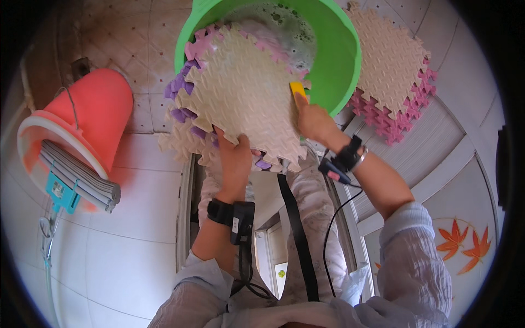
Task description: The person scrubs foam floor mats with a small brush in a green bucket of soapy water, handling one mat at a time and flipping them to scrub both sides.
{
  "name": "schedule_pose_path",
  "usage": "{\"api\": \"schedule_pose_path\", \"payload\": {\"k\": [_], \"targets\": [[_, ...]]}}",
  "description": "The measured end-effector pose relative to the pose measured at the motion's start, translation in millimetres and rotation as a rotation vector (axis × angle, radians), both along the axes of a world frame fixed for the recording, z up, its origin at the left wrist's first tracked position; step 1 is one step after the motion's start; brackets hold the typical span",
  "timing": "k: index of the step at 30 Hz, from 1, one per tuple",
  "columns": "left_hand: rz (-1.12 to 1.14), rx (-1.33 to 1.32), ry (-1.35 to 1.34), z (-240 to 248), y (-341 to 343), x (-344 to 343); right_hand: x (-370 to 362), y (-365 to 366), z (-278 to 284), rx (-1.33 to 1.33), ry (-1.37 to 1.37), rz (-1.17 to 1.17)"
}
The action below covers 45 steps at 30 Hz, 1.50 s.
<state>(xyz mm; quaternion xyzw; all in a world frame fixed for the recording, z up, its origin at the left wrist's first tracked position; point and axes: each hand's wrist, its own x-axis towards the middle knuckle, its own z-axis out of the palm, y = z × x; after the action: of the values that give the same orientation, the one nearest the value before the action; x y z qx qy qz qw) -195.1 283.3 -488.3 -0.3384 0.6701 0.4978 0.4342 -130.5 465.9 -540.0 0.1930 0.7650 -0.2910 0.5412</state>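
A cream foam mat tile with a raised tread pattern and jigsaw edges lies tilted over the near rim of a green basin. Purple, pink and cream foam tiles show beneath it. My left hand grips the near edge of the top tile, thumb above and the other fingers mostly hidden. My right hand is closed round a flat yellow tool, which meets the tile's right edge; its underside is hidden, so I cannot tell its exact kind.
Sudsy water lies in the basin. At the right, more cream and pink foam tiles are stacked. On the left a red bucket lies tipped over, with a grey sponge mop at its mouth. Cables hang from both my wrists.
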Motion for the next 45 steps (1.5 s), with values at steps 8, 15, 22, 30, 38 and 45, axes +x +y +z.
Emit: {"api": "schedule_pose_path", "payload": {"k": [8,15,22,30,38,45], "targets": [[0.010,0.018,-0.011,3,0,-2,-45,46,-125,0.182,0.294,-0.312],[-0.102,-0.052,0.102,-2,7,7,-44,39,-139,-0.033,0.708,-0.447],[-0.044,-0.023,0.045,-9,-7,4,-27,-28,-21,-0.465,0.579,-0.239],[-0.034,-0.097,-0.062,4,-1,-5,-57,-36,-63,-0.266,0.427,-0.358],[-0.048,-0.014,-0.099,-3,-1,-6,-78,-33,-59,-0.197,0.497,-0.320],[-0.045,-0.022,-0.045,-2,-4,-9,-82,-50,-21,-0.347,0.429,-0.384]]}}
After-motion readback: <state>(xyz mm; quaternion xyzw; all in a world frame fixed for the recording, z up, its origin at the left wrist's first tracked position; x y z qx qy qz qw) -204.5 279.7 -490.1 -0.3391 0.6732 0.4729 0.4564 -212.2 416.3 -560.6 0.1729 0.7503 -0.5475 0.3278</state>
